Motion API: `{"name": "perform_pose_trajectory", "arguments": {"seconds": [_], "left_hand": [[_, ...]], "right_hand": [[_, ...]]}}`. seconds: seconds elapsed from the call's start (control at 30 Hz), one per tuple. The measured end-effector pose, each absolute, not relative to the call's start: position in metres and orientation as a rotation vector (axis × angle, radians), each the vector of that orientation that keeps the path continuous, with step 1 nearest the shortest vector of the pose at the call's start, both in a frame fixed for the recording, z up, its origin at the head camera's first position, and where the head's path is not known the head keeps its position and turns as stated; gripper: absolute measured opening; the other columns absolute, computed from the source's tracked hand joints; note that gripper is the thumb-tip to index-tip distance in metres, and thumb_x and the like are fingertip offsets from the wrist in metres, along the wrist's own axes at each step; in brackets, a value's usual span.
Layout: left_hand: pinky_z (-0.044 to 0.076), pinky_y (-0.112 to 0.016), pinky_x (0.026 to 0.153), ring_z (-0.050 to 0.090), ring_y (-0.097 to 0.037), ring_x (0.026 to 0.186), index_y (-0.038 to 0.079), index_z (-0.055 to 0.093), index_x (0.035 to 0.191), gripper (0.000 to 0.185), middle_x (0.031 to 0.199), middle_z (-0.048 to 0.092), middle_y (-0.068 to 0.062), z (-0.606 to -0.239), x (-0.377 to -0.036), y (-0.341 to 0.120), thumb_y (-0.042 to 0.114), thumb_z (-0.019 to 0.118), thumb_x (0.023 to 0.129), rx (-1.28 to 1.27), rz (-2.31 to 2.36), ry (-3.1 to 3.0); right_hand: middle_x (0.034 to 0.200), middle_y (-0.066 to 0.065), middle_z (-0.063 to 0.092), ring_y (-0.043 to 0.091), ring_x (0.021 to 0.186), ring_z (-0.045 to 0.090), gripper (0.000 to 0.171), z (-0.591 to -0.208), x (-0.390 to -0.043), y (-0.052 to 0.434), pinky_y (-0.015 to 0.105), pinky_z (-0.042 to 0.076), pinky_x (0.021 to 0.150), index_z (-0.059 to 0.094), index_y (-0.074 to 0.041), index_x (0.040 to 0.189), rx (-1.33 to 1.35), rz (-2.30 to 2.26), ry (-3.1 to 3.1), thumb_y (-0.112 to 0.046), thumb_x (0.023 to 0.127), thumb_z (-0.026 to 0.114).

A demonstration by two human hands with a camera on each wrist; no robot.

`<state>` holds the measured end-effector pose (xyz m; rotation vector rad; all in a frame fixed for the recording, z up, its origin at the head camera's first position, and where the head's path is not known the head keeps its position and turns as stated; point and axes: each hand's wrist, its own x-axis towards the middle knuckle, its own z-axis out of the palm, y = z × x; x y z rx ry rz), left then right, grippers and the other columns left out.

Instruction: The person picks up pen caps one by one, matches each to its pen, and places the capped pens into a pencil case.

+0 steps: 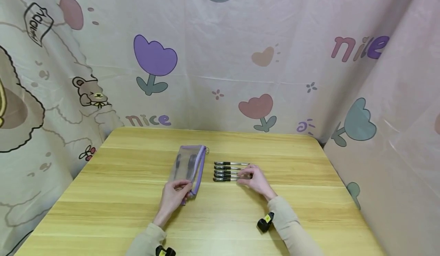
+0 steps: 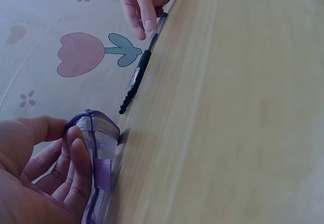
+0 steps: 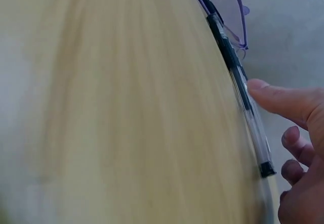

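A see-through pencil case (image 1: 185, 160) with purple zip edging lies left of centre on the table. Dark shapes show through its side; I cannot tell what they are. My left hand (image 1: 175, 195) pinches the near end of the case between thumb and fingers, by a purple tab (image 2: 103, 174) in the left wrist view. Several black-gripped clear pens (image 1: 225, 173) lie side by side to the right of the case. Over their right ends is my right hand (image 1: 255, 180), its thumb (image 3: 278, 100) extended beside the nearest pen (image 3: 223, 42) and its fingers apart from the thumb.
The light wood table (image 1: 113, 183) ends at a patterned curtain (image 1: 213, 69) behind and at both sides. A zip pull ring (image 1: 207, 150) sticks out at the case's far right corner. Each wrist carries a small black camera (image 1: 265, 222).
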<state>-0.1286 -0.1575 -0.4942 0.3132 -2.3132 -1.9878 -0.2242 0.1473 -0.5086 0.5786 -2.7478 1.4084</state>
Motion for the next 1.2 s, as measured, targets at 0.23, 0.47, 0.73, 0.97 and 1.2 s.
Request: {"name": "perform_pose_trajectory", "arguments": {"seconds": [0.23, 0.47, 0.73, 0.97, 1.2], "left_hand": [[0.051, -0.022, 0.044, 0.058, -0.01, 0.052, -0.007, 0.072, 0.106, 0.019, 0.071, 0.072, -0.009, -0.495, -0.129, -0.157, 0.005, 0.071, 0.091, 0.308, -1.968, -2.329], [0.051, -0.023, 0.044, 0.057, -0.01, 0.051, -0.007, 0.072, 0.105, 0.019, 0.071, 0.071, -0.008, -0.496, -0.129, -0.157, 0.005, 0.071, 0.091, 0.307, -1.97, -2.321], [0.051, -0.023, 0.044, 0.058, -0.01, 0.051, -0.007, 0.072, 0.105, 0.019, 0.07, 0.071, -0.009, -0.495, -0.129, -0.157, 0.004, 0.071, 0.09, 0.304, -1.965, -2.326], [0.051, -0.023, 0.043, 0.057, -0.01, 0.051, -0.007, 0.072, 0.105, 0.019, 0.07, 0.071, -0.009, -0.494, -0.128, -0.156, 0.005, 0.071, 0.09, 0.312, -1.972, -2.324], [0.051, -0.023, 0.043, 0.057, -0.01, 0.051, -0.007, 0.072, 0.106, 0.019, 0.069, 0.071, -0.009, -0.494, -0.128, -0.157, 0.005, 0.071, 0.091, 0.317, -1.966, -2.327]], "right_hand": [[0.083, -0.001, 0.062, 0.017, 0.093, 0.048, 0.018, -0.517, -0.224, 0.142, 0.051, 0.025, 0.097, 0.079, -0.013, 0.083, 0.622, 1.283, -2.677, -0.012, 0.068, 0.089], [0.084, -0.004, 0.062, 0.016, 0.091, 0.047, 0.016, -0.518, -0.223, 0.139, 0.047, 0.026, 0.092, 0.078, -0.013, 0.082, 0.654, 1.229, -2.667, -0.011, 0.069, 0.087], [0.089, -0.004, 0.065, 0.017, 0.097, 0.049, 0.01, -0.512, -0.224, 0.137, 0.047, 0.026, 0.097, 0.077, -0.017, 0.08, 0.581, 1.264, -2.78, -0.014, 0.075, 0.086], [0.094, -0.001, 0.072, 0.032, 0.115, 0.056, 0.009, -0.508, -0.224, 0.137, 0.06, 0.023, 0.108, 0.076, -0.017, 0.082, 0.604, 1.336, -2.78, -0.014, 0.078, 0.083], [0.095, -0.002, 0.072, 0.025, 0.107, 0.062, 0.006, -0.503, -0.224, 0.138, 0.059, 0.024, 0.109, 0.077, -0.017, 0.086, 0.614, 1.397, -2.788, -0.016, 0.082, 0.081]]}}
